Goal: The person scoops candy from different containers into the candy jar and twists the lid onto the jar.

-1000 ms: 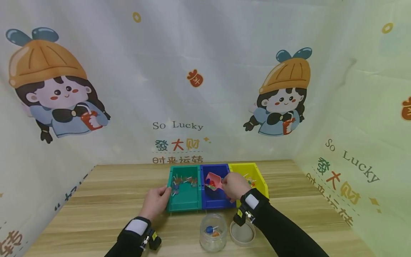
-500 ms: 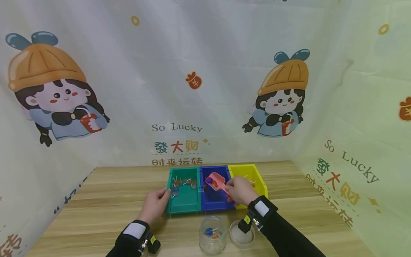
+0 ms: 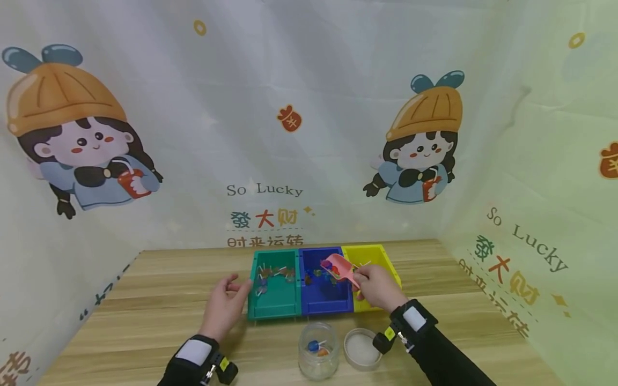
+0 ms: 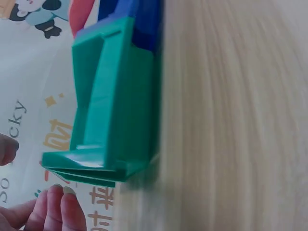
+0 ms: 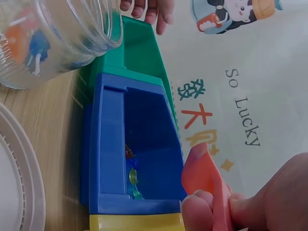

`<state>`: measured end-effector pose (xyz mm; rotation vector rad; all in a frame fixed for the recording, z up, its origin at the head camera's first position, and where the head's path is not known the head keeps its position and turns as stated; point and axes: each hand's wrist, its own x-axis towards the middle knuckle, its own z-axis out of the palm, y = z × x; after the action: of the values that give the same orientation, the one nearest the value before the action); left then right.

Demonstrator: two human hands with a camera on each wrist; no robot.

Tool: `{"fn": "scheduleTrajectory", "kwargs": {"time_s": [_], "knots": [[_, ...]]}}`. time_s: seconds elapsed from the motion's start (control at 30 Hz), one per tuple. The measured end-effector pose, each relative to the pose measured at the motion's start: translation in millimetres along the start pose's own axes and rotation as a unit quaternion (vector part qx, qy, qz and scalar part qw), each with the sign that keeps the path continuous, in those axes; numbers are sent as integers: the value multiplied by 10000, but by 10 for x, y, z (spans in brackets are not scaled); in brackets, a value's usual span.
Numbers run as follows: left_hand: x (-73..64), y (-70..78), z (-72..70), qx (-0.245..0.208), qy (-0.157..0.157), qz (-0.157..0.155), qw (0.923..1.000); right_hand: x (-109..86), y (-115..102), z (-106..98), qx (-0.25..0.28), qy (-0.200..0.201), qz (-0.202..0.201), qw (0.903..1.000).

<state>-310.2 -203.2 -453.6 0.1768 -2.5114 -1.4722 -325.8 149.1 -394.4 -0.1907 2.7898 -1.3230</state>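
Note:
In the head view my right hand (image 3: 381, 288) pinches the handle of a pink scoop (image 3: 344, 266). Small red and purple pieces (image 3: 327, 264) lie in the scoop, which hangs over the border of the blue bin (image 3: 327, 307) and the yellow bin (image 3: 388, 261). Several small coloured pieces (image 5: 133, 175) rest on the blue bin's floor in the right wrist view. My left hand (image 3: 223, 308) is beside the left wall of the green bin (image 3: 275, 306), fingers loosely bent and holding nothing. The left wrist view shows its fingertips (image 4: 70, 204) just off the bin's end (image 4: 79, 159).
A glass jar (image 3: 317, 370) with a blue and an orange piece inside stands in front of the blue bin. To its right lies a round white lid (image 3: 362, 349). White-stemmed pieces (image 3: 275, 271) lie in the green bin. A printed curtain (image 3: 328, 161) hangs behind the table.
My right hand has lifted the scoop and moved it right, from over the blue bin toward the yellow one. The left hand has let go of the green bin's edge and drawn slightly left.

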Motion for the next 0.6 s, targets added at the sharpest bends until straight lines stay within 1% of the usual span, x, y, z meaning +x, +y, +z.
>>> {"fn": "scheduleTrajectory", "kwargs": {"time_s": [0.13,0.3,0.37,0.5,0.6], "knots": [[-43,41,-26,-171,-7,22,9999,-32,60,-45,115,115,-53,9999],[-114,93,-48,-402,10,160,9991,-100,119,-106,228,248,-200,9992],[-150,118,-55,-503,6,220,9985,-136,135,-133,242,273,-197,9991],[-223,176,-59,-777,-144,321,9964,-204,173,-190,253,314,-190,9990],[-280,221,-52,-972,-346,392,9939,-257,197,-240,277,289,-162,9991]]}}
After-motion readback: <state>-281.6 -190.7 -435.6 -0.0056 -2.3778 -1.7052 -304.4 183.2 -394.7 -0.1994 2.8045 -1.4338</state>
